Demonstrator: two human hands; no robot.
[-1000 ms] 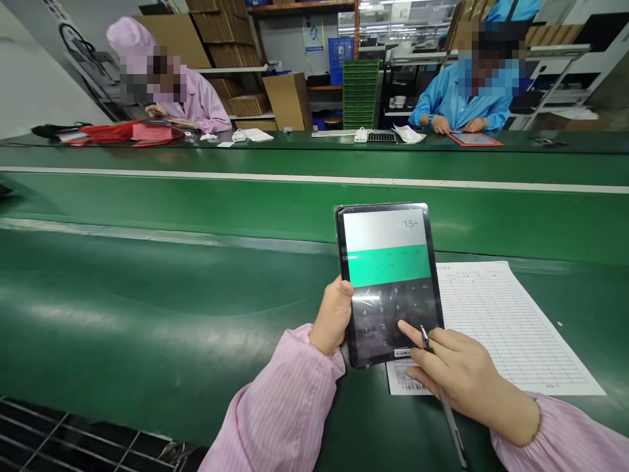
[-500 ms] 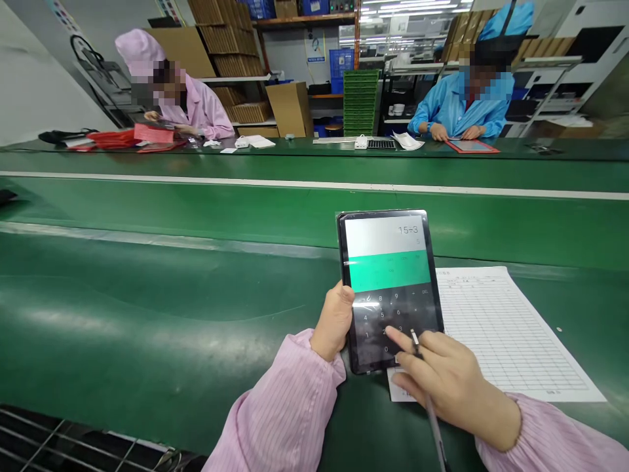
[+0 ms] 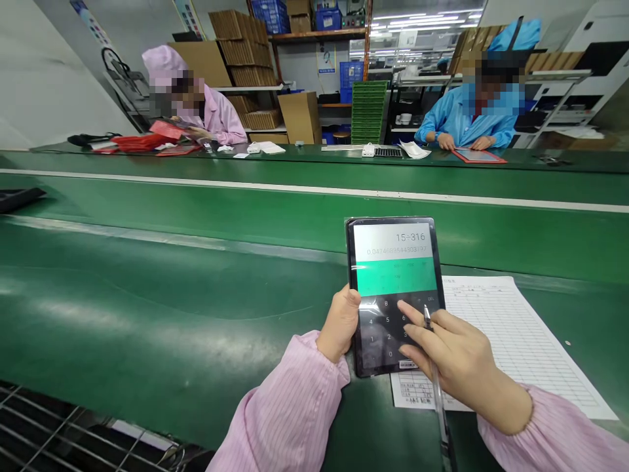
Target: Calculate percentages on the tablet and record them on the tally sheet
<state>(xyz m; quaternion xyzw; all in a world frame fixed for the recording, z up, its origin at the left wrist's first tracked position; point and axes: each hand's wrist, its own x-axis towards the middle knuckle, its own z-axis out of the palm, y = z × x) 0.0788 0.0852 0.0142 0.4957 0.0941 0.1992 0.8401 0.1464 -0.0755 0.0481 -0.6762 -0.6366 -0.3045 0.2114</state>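
Note:
My left hand (image 3: 339, 322) grips the left edge of a black tablet (image 3: 393, 262) and holds it tilted up above the green table. Its screen runs a calculator that reads 15÷316 with a result line under it. My right hand (image 3: 457, 364) is closed round a pen (image 3: 437, 393), and its forefinger reaches out and touches the keypad on the lower part of the screen. Under the tablet's lower right corner lies a printed form sheet (image 3: 506, 334) with a ruled grid.
A green conveyor belt (image 3: 196, 203) runs across in front of me. Beyond it, a person in pink (image 3: 216, 115) handles red items and a person in blue (image 3: 466, 111) works on a red-edged tablet. Cardboard boxes and green crates stand behind. A metal grille (image 3: 49, 432) is at lower left.
The calculator entry has grown from 15÷ to 15÷3 to 15÷316. My right forefinger has moved up the keypad. The view has shifted a little, so the tablet sits lower in frame.

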